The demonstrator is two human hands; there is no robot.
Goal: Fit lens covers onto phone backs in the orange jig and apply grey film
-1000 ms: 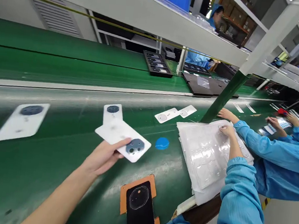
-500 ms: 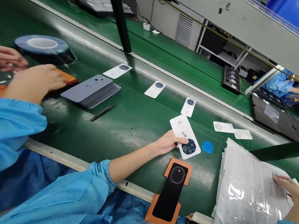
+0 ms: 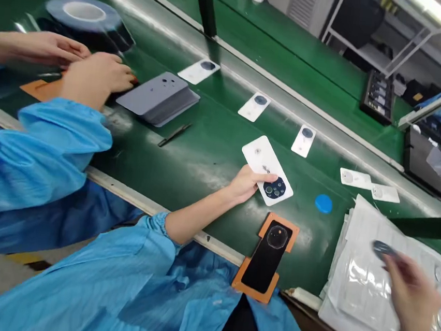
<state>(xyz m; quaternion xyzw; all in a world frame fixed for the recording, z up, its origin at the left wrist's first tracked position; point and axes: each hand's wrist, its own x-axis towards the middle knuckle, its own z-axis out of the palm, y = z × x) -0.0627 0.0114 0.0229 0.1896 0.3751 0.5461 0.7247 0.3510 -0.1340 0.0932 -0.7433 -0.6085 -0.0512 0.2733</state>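
Observation:
My left hand (image 3: 245, 182) grips a white phone-back-shaped card (image 3: 262, 156), its thumb resting on the dark printed camera circle. Above a stack of clear plastic sheets (image 3: 363, 299), my right hand (image 3: 411, 288), blurred, pinches a small dark round disc (image 3: 384, 249) between its fingertips. Below the card, a black phone panel (image 3: 266, 261) with a round camera outline lies in an orange jig (image 3: 245, 274) at the bench's front edge. A blue disc (image 3: 323, 203) lies on the green bench to the right of the card.
White cards (image 3: 254, 107) stand spaced along the back of the bench. Two more white cards (image 3: 385, 193) lie at right. Grey panels (image 3: 155, 94) are stacked near dark tweezers (image 3: 174, 135). A co-worker's hands (image 3: 97, 73) work at left beside a tape roll (image 3: 86, 17).
My right hand has lifted off the plastic sheets and moved left, now with the dark disc in its fingers. My left hand still holds the white card. The view has shifted.

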